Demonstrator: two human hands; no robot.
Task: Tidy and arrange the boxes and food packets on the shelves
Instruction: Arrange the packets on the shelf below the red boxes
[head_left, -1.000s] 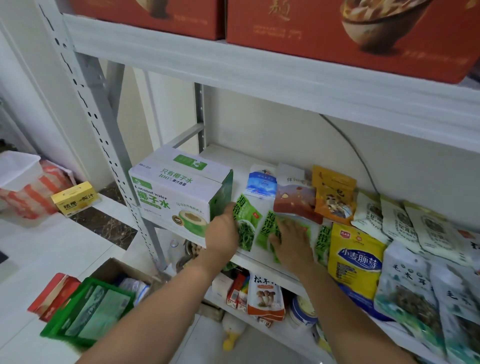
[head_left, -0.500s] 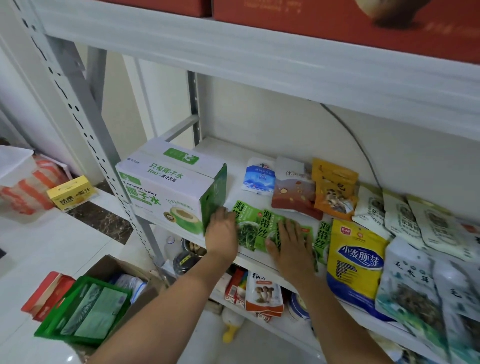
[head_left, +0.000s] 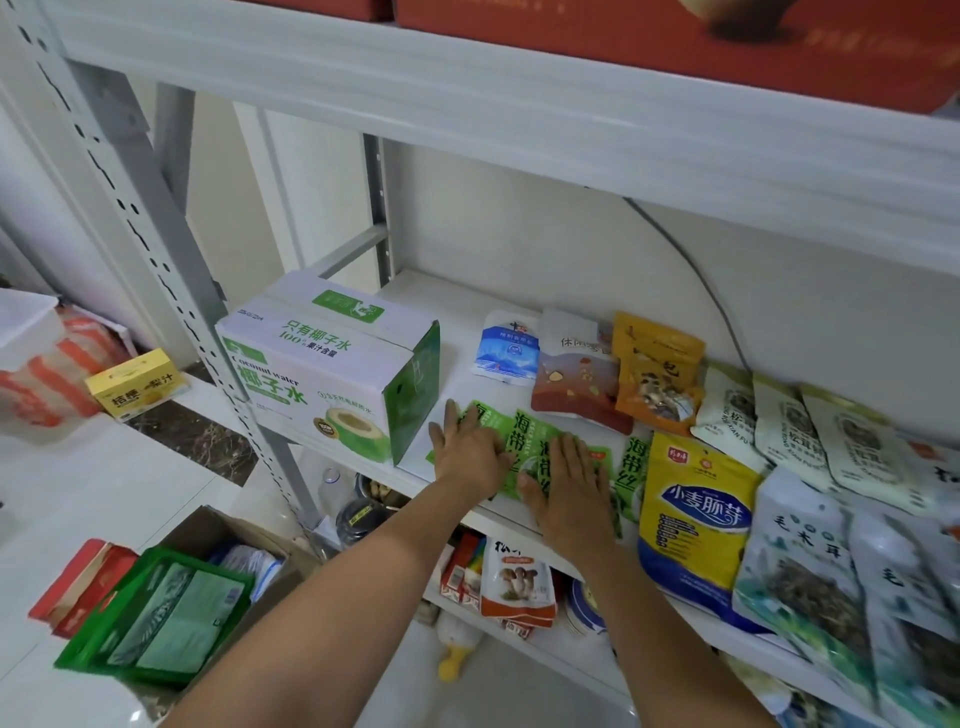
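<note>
Several green seaweed packets (head_left: 530, 441) lie in a row at the front of the white middle shelf (head_left: 457, 322). My left hand (head_left: 467, 449) rests flat on the leftmost packets, fingers straight. My right hand (head_left: 571, 483) lies flat on the packets beside it, fingers spread. A white and green coconut water box (head_left: 322, 369) stands just left of my left hand. To the right lies a yellow packet (head_left: 696, 514). Behind the green packets lie a blue and white packet (head_left: 506, 348), a brown packet (head_left: 576, 379) and an orange packet (head_left: 657, 374).
Several pale mushroom packets (head_left: 810, 431) and white-green packets (head_left: 800, 566) crowd the shelf's right side. Red boxes (head_left: 675, 36) sit on the upper shelf. Lower shelf holds a mushroom packet (head_left: 517, 577) and jars. A cardboard box with a green basket (head_left: 156, 618) stands on the floor left.
Both hands have flattened out on the green packets, and the packets now lie in a tighter row. The view has shifted slightly closer and lower.
</note>
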